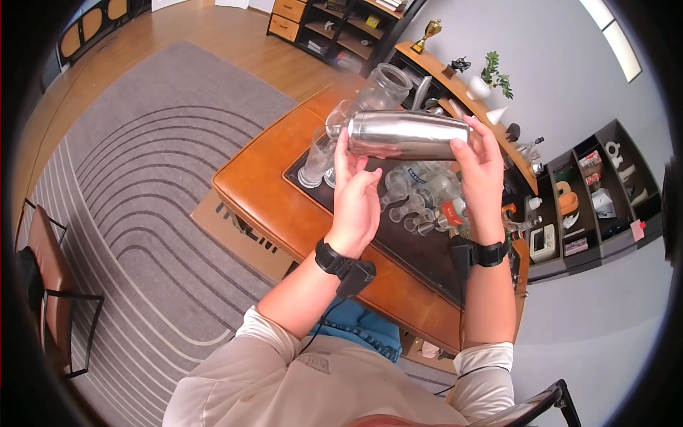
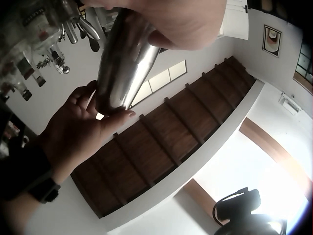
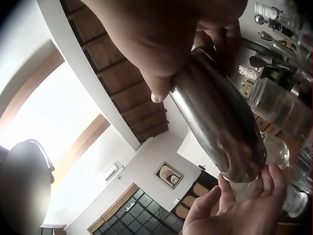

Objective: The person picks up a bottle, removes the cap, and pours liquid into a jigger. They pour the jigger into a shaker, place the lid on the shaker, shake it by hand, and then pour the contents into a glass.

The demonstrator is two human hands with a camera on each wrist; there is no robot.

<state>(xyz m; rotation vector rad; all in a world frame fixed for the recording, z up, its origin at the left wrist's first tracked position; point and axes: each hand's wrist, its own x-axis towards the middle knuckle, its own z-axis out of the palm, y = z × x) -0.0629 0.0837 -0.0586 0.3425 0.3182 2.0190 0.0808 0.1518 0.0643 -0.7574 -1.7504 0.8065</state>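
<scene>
A polished steel cocktail shaker is held up sideways above the desk, between both hands. At its right end, the right hand grips it with the thumb in front and fingers round the far side. The left hand bears the other end on extended fingers, its thumb standing off the metal. In the right wrist view, the left hand's fingertips meet the end of the shaker. The left wrist view shows the right hand at the shaker's lower end. Below the shaker lie several glass bottles.
An orange-brown desk carries a dark mat. A large glass jar and a clear glass stand beyond the left hand. A wooden ledge with a trophy and a plant runs behind. Wall shelves are at right.
</scene>
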